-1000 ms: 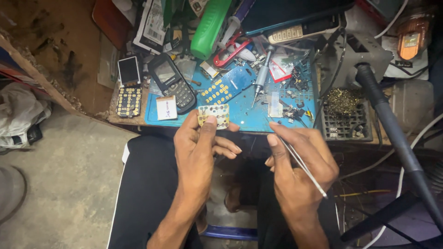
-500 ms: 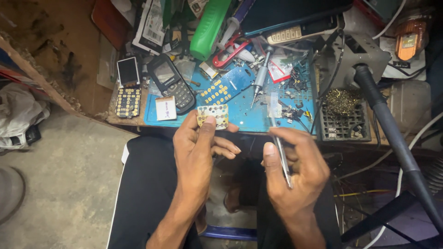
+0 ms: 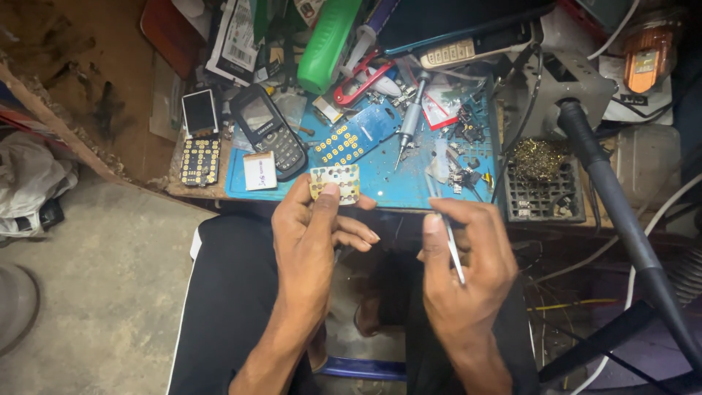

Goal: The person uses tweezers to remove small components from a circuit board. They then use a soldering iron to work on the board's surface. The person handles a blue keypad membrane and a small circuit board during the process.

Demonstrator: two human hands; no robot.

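My left hand (image 3: 316,234) holds a small pale keypad board (image 3: 335,181) between thumb and fingers, raised over the front edge of the blue work mat (image 3: 395,183). My right hand (image 3: 468,263) is closed around thin metal tweezers (image 3: 447,234), which run along the palm with the tip pointing up toward the mat. Both hands hover above my lap in dark trousers. A grey screwdriver (image 3: 409,121) lies on the mat beyond the hands.
The mat carries a black phone (image 3: 267,128), a blue keypad frame (image 3: 355,139), a small white card (image 3: 259,170) and loose parts. A circuit board with a screen (image 3: 199,135) lies left. A green bottle (image 3: 329,40), red scissors (image 3: 358,73), brass wool (image 3: 537,157) and a black arm stand (image 3: 621,212) crowd the bench.
My right hand has turned the tweezers from slanting down to the right to lying upright along the palm. The left hand and the board stay nearly still.
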